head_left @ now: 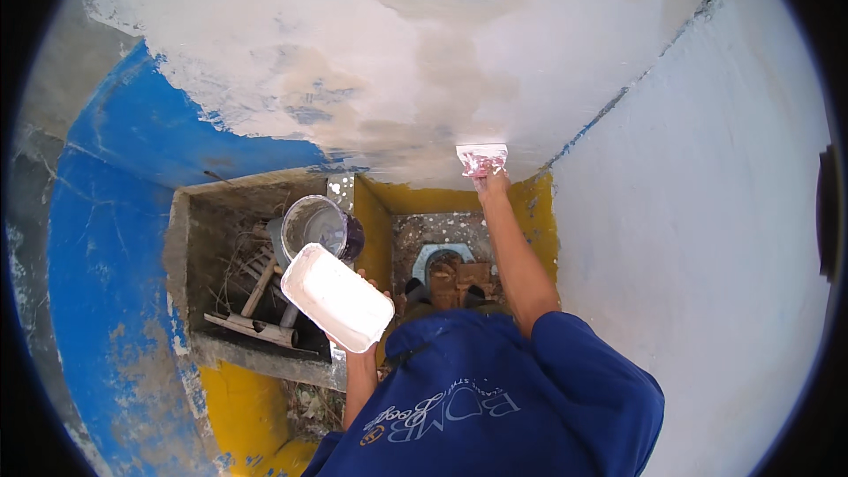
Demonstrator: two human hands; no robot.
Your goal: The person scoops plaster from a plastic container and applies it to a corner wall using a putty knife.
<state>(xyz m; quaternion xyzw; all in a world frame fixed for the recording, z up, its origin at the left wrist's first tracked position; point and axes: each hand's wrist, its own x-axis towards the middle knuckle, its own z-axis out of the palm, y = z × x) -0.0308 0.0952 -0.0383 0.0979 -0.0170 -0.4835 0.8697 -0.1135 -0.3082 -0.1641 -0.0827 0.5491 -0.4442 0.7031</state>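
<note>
My right hand point(493, 184) is closed round the handle of a wide putty knife point(482, 159), smeared white and reddish pink. Its blade edge rests against the lower part of the wall point(521, 62), which is coated in uneven white and grey-beige filler. Lower and to the left, my left hand point(358, 355) grips a white rectangular plastic tub point(316, 320) from beneath and along its side, fingertips showing at the right rim. White paste lines the tub; bright glare hides how much is inside.
A paint-stained bucket point(352, 237) stands on the concrete trough point(179, 243), which holds sticks and a wooden-handled tool point(259, 290). Blue painted wall point(106, 212) curves at left, a whitish wall point(689, 212) at right. By my feet is a pale blue squat-toilet rim point(426, 256) with brick pieces.
</note>
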